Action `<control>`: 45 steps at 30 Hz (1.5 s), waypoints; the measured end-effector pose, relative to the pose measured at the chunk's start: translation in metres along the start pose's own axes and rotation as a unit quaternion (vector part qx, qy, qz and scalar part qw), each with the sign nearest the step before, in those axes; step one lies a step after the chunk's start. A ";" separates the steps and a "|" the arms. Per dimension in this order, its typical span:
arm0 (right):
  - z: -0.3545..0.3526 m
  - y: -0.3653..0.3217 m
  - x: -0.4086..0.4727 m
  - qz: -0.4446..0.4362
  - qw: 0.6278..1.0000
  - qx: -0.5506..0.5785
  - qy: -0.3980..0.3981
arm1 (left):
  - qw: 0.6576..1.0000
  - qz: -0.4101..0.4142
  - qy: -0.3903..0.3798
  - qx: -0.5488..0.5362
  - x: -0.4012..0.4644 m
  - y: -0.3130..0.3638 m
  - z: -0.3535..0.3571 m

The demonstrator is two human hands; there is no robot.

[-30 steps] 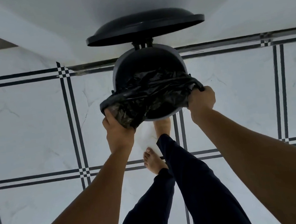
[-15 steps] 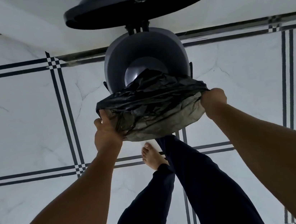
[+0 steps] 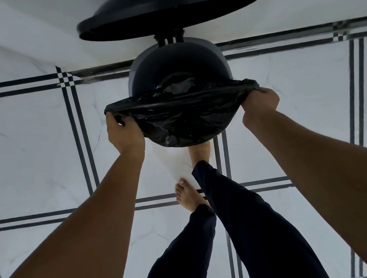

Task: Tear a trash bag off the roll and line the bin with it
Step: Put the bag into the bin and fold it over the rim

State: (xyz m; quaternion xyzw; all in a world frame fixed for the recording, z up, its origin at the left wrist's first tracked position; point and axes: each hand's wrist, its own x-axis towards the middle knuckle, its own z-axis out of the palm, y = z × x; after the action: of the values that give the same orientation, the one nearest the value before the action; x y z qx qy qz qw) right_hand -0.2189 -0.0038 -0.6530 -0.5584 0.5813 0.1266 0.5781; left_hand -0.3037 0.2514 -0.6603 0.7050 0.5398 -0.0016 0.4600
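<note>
A round dark pedal bin (image 3: 146,73) stands on the tiled floor against the white wall, its black lid (image 3: 167,8) raised. A black trash bag (image 3: 182,118) is stretched across the bin's near rim and hangs down its front, with part of it tucked inside the opening. My left hand (image 3: 123,135) grips the bag's left edge beside the bin. My right hand (image 3: 259,103) grips the bag's right edge on the other side. The roll is not in view.
White marble floor tiles (image 3: 27,147) with dark double lines surround the bin. A white wall (image 3: 23,31) rises behind it. My legs in dark trousers (image 3: 242,224) and bare feet are just in front of the bin; one foot (image 3: 199,153) sits at its base.
The bag's mouth has been pulled wider and lower over the bin's near rim. Both hands moved apart and down. The view has come closer to the bin.
</note>
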 end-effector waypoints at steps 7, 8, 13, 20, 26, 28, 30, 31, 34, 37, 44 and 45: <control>0.023 -0.020 0.001 -0.120 0.982 -0.145 0.019 | 0.996 0.070 -0.035 0.028 0.011 0.013 0.001; 0.026 -0.024 0.001 -0.120 0.983 -0.141 0.016 | 0.996 0.077 -0.039 0.033 0.013 0.015 0.003; 0.045 -0.034 0.006 -0.087 0.995 -0.047 0.004 | 0.995 0.088 -0.024 0.051 0.022 0.021 0.015; 0.060 -0.029 0.013 -0.171 0.979 -0.100 0.047 | 0.991 0.107 -0.022 0.071 0.034 0.025 0.025; 0.078 -0.020 0.019 -0.312 0.922 -0.222 -0.060 | 0.982 0.157 -0.066 0.081 0.041 0.027 0.031; 0.083 -0.019 0.019 -0.363 0.884 -0.273 -0.116 | 0.972 0.197 -0.081 0.096 0.046 0.030 0.036; 0.086 -0.019 0.023 -0.402 0.843 -0.324 -0.151 | 0.964 0.230 -0.092 0.102 0.053 0.035 0.039; 0.088 -0.020 0.025 -0.421 0.821 -0.352 -0.159 | 0.960 0.239 -0.099 0.105 0.057 0.038 0.040; 0.095 -0.022 0.032 -0.456 0.760 -0.431 -0.170 | 0.959 0.213 -0.140 0.121 0.066 0.048 0.044; 0.100 -0.028 0.037 -0.428 0.757 -0.464 -0.171 | 0.972 0.101 -0.181 0.108 0.078 0.056 0.049; 0.077 -0.016 0.006 -0.571 0.629 -0.527 0.022 | 0.942 0.243 0.012 0.230 0.062 0.050 0.043; 0.074 -0.009 0.002 -0.587 0.611 -0.531 0.010 | 0.929 0.281 0.019 0.241 0.052 0.047 0.043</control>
State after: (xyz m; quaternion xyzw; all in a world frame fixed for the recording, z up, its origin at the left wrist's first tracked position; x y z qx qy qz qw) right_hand -0.1716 0.0505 -0.6722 -0.9907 -0.0337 0.0413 0.1251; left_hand -0.2245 0.2625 -0.6804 0.9173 0.3122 0.0110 0.2471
